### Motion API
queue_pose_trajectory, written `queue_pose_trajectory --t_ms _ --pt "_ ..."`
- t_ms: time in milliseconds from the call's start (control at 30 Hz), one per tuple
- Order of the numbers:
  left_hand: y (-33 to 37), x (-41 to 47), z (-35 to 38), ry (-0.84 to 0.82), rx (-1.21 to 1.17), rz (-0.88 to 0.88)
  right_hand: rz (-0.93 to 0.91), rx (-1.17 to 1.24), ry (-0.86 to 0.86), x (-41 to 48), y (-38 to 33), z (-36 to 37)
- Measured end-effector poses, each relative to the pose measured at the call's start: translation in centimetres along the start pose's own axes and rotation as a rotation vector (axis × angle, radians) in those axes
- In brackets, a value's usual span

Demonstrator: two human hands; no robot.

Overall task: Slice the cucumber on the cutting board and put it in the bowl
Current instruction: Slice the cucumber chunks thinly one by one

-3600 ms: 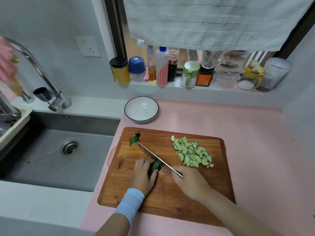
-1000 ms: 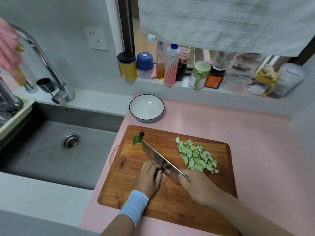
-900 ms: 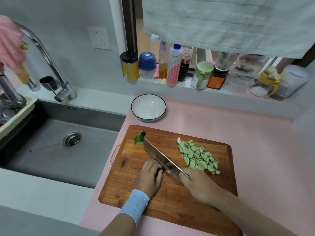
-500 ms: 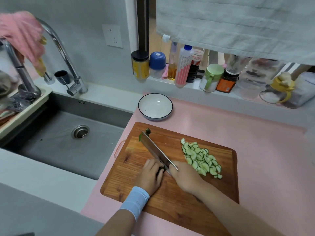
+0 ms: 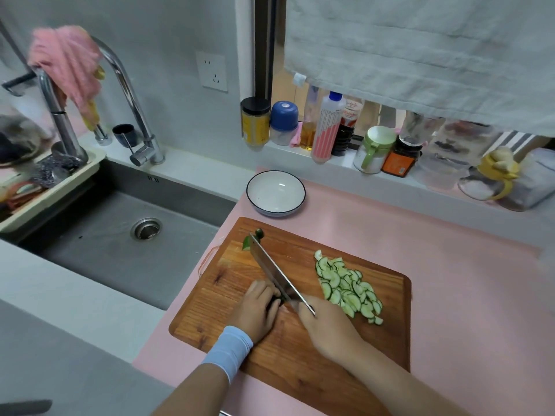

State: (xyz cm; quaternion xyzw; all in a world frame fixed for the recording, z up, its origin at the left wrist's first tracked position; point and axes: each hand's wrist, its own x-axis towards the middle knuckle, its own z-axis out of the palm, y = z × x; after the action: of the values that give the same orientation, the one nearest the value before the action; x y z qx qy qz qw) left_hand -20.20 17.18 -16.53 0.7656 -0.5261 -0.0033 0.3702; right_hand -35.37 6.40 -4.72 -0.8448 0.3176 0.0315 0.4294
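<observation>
Head view: left hand (image 5: pixel 255 310) curled over cucumber stub (image 5: pixel 275 301), which is mostly hidden, on cutting board (image 5: pixel 300 370). Right hand (image 5: pixel 327 325) grips knife (image 5: pixel 270 270), blade against stub. One slice pile (image 5: pixel 345 286) right of blade. Two offcuts (image 5: pixel 259 234) at knife tip. One bowl (image 5: pixel 274 192) beyond board. Sink (image 5: pixel 120 250) left.

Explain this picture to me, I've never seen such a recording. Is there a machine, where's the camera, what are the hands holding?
No machine here: these are a person's two bare hands, filmed by a camera worn on the head, looking down. The right hand grips a knife; the left hand holds a cucumber piece beside the blade. Both work on a wooden cutting board on a pink counter. On the board's right part lie cucumber slices. An empty white bowl stands behind the board, a sink to the left.
</observation>
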Motion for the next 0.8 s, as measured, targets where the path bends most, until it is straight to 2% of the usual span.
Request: queue_pose_trajectory --t_ms 367,800 --pt "0.0 0.0 0.0 -0.006 -0.001 -0.005 -0.019 0.062 -0.038 -2.6 0.1 -1.3" --pt "-0.1 -0.3 -0.2 0.033 -0.038 -0.056 0.072 0.070 -0.075 1.1 0.4 0.6"
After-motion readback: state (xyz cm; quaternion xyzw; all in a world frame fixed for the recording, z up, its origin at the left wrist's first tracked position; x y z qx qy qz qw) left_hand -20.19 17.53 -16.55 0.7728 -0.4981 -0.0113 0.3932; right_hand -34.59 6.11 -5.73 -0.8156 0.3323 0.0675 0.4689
